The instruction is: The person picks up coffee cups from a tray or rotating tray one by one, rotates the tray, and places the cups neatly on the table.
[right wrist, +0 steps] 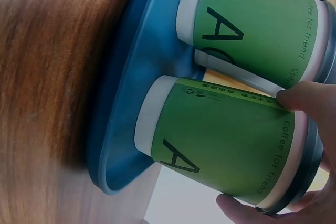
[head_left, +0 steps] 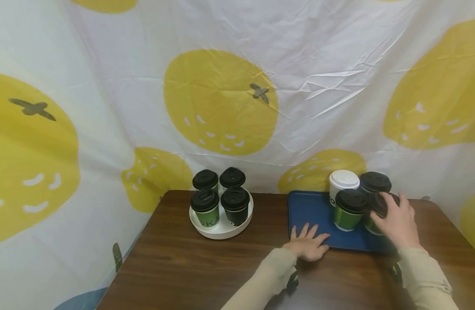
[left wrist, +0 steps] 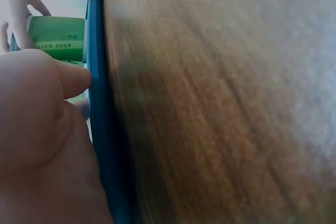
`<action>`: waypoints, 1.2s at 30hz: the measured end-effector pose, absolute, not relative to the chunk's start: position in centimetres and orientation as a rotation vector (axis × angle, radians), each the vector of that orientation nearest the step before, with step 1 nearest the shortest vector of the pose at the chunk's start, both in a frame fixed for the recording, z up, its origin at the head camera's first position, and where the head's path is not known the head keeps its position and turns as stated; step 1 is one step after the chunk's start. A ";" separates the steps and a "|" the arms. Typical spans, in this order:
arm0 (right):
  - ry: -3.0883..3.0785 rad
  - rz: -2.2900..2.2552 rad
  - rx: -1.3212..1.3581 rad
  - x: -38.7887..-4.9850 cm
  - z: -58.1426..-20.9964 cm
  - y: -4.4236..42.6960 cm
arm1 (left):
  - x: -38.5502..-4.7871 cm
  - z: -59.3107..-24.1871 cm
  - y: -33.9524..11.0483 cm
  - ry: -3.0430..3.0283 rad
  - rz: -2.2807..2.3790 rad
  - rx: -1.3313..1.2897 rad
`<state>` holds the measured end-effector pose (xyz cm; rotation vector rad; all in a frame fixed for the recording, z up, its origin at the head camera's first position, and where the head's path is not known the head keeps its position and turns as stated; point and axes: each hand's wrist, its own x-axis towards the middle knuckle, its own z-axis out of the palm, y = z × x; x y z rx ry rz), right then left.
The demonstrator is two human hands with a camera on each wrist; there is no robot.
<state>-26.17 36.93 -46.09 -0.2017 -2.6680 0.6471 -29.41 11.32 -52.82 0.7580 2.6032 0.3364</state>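
The green cup (right wrist: 226, 135), black-lidded, is gripped near its top by the R hand (head_left: 400, 224), w/ fingers curled round the lid end from above. It's held below those fingers, at the R part of the blue tray (head_left: 305, 211); whether its base touches the tray can't be told. Just L of the R fingers a 2nd green cup (head_left: 346, 220) is seen, w/ a white-lidded cup (head_left: 343, 181) and a dark-lidded cup (head_left: 375, 182) beyond. The tray's near edge is touched by the L hand (head_left: 308, 246), fingers spread, prob. for steadying. Well L of both hands' fingers, 4 lidded cups (head_left: 207, 216) are carried by a white round tray (head_left: 221, 236) on the worktop (head_left: 159, 267). Step in hand, as judged: pick-up or set-down of the cup, unclear which. Next, either a straight lift or a gentle release is called for, w/ the neighbour not knocked.
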 end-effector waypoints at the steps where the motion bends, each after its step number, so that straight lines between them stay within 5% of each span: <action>1: -2.667 0.640 -0.204 -26.1 -46.1 37.0 | -29.4 -52.8 11.3 2.597 0.340 0.757; 14: -2.649 0.594 -0.230 -24.9 -45.5 37.2 | -28.0 -50.7 10.6 2.609 0.372 0.758; 36: -2.625 0.575 -0.255 -22.1 -45.4 37.5 | -30.4 -53.7 11.7 2.591 0.318 0.754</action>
